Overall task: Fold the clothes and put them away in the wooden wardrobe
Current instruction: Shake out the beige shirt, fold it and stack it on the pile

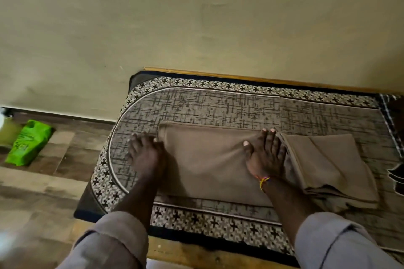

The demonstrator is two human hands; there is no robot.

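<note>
brown cloth, left hand flat, right hand flat

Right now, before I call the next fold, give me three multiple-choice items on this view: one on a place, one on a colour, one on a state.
1. Where does the brown garment lie?
A. on the patterned mat
B. on the bare floor
C. in a basket

2. What colour is the plastic bag on the floor?
A. red
B. green
C. white

3. How is the right hand placed?
A. raised in the air
B. closed round a hanger
C. pressed flat on the garment

Key:
1 A, the mat's border shows all round the cloth.
2 B, it is bright green, by the wall.
3 C, its fingers are spread on the cloth.
</note>
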